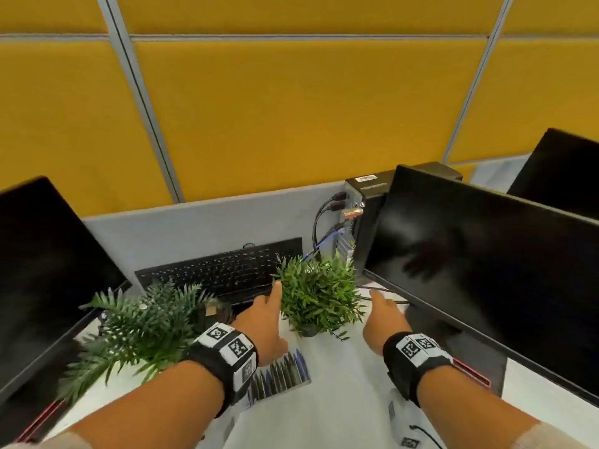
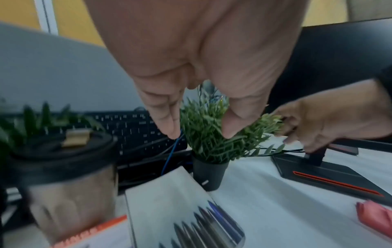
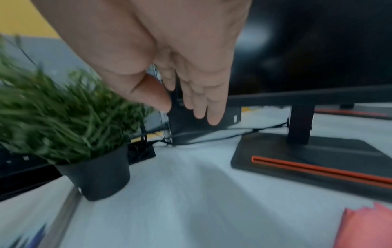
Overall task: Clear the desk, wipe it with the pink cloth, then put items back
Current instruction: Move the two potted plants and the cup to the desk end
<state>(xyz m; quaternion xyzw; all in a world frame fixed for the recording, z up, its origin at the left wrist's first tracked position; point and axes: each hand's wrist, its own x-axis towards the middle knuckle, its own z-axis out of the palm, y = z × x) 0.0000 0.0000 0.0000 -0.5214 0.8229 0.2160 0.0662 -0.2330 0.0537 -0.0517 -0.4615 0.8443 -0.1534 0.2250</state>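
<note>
A small green plant point(image 1: 319, 299) in a black pot point(image 2: 210, 174) stands mid-desk in front of the keyboard point(image 1: 223, 270). My left hand point(image 1: 265, 319) reaches along its left side, fingers straight and thumb spread over the leaves, holding nothing. My right hand point(image 1: 382, 315) is at the plant's right side, fingers extended and relaxed, close to the outer leaves point(image 2: 269, 120). A pink cloth point(image 3: 364, 229) lies on the white desk point(image 3: 191, 193) at the near right, beside the monitor base point(image 3: 318, 159).
A larger leafy plant point(image 1: 139, 328) and a cup with a black lid point(image 2: 70, 161) stand at the left. An open box of pens point(image 1: 278, 374) lies under my left wrist. Monitors point(image 1: 486, 270) flank the desk; cables and a small computer point(image 1: 359, 202) sit behind.
</note>
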